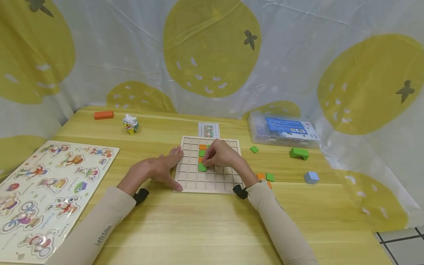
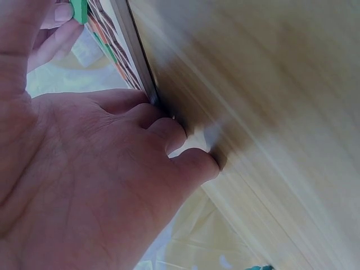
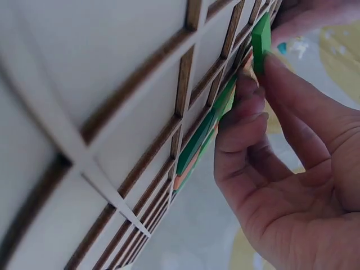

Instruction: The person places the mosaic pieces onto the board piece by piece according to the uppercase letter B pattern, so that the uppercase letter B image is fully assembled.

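Pinching a flat green square tile point(image 1: 202, 167) between fingertips, the right hand point(image 1: 221, 154) holds it over a cell in the middle of the pale wooden grid board point(image 1: 188, 175), below orange and green tiles already seated there. The left hand point(image 1: 159, 168) lies with relaxed fingers against the board's left edge, holding nothing. Spare green and orange tiles point(image 1: 266, 177) lie on the yellow wooden table point(image 1: 205, 224) just right of the board; a cartoon peg puzzle point(image 1: 43, 191) sits well apart on the left.
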Available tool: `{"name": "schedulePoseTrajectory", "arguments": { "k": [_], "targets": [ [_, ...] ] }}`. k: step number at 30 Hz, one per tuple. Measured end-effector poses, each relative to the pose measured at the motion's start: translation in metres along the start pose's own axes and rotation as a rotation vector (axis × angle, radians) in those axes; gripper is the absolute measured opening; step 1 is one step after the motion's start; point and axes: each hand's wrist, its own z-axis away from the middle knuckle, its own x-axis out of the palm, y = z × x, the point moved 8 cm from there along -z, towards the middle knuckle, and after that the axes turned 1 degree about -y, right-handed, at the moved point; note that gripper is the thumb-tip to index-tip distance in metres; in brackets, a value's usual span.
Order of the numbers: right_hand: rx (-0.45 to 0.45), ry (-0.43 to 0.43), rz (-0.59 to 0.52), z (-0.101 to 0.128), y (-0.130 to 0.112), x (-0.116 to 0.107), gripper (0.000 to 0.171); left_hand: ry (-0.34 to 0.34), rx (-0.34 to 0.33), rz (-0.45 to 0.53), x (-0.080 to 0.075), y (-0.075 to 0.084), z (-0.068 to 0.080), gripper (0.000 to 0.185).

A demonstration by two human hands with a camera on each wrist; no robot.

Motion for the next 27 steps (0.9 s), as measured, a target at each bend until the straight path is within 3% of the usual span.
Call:
{"name": "schedulePoseTrajectory", "arguments": {
  "k": [7, 16, 22, 27],
  "targets": [
    [0.019, -0.013, 0.015, 0.002, -0.001, 0.0, 0.004, 0.002, -0.005, 0.005, 0.0, 0.0, 0.001, 0.133],
    [-0.046, -0.057, -0.01, 0.009, 0.006, -0.006, 0.007, 0.002, 0.001, 0.005, 0.001, 0.0, 0.001, 0.133],
    [-0.16, -0.02, -0.01, 0.039, 0.036, -0.049, 0.017, -0.001, -0.012, 0.0, 0.0, 0.0, 0.0, 0.134],
    [-0.102, 0.061, 0.008, 0.073, 0.088, -0.09, 0.022, -0.003, -0.037, -0.002, -0.001, -0.002, 0.003, 0.135]
  ]
}}
